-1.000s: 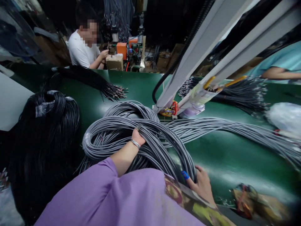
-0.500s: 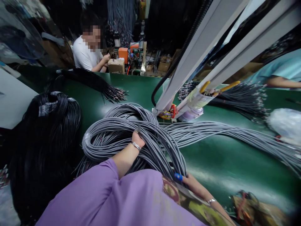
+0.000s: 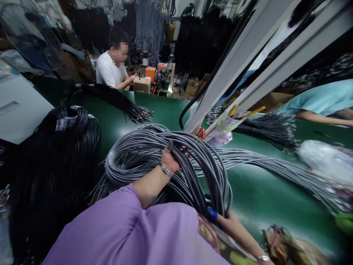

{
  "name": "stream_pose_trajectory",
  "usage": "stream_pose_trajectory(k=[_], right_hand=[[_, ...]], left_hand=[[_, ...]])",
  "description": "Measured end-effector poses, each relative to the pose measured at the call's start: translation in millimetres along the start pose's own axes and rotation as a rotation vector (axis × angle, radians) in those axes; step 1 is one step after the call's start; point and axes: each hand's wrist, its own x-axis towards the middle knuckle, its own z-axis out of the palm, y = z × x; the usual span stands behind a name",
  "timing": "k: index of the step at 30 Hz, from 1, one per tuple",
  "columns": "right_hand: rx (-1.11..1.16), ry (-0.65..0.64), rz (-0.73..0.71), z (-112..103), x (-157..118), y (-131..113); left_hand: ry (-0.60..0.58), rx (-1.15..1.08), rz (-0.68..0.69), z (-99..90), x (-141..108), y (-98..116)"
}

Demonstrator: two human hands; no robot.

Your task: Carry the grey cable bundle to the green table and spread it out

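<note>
Our left hand (image 3: 170, 159) and, as far as we can see, right hand (image 3: 224, 219) grip the grey cable coil (image 3: 190, 173), whose loops could spill if either hold slackens.

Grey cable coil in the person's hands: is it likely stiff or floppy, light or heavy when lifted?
The grey cable coil is probably springy but bendable, since its strands hold smooth curves between the left hand and right hand. It looks fairly heavy, with many strands packed together. Strands may slide apart, as gaps show between some near the right hand.
</note>
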Motion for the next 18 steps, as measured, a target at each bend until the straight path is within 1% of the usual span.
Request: stream_pose_trajectory(k=[2,3,4,7,9,12,14,16,18], right_hand=[[0.024,0.083,-0.02,3.1,11.4,2.6],[0.083,0.068,-0.023,4.1,18.5,5.1],[0.173,0.01,-0.019,4.8,25.9,7.8],[0.461,-0.237,0.054,5.6,46.1,13.6],[0.537,-0.333,0.105,6.1,55.0,12.9],[0.519,-0.414,0.124,7.8,60.1,6.4],[0.478,-0.444,0.139,8.9,59.3,2.3],[0.441,-0.424,0.165,8.8,56.6,0.1],[0.409,-0.371,0.193,7.2,53.5,-0.6]], left_hand=[[0.013,0.04,0.022,-0.9,-1.0,0.2],[0.013,0.056,0.028,-1.7,-1.0,-0.2],[0.009,0.067,0.031,-2.3,-0.5,-0.9],[-0.003,0.054,0.025,-1.7,5.8,-3.6],[0.019,0.012,0.002,0.6,14.5,-6.3],[0.087,-0.1,-0.068,3.3,30.7,-11.4],[0.128,-0.187,-0.119,2.4,39.6,-15.0],[0.153,-0.25,-0.154,-2.1,43.6,-19.2],[0.142,-0.257,-0.178,-10.6,40.2,-26.2]])
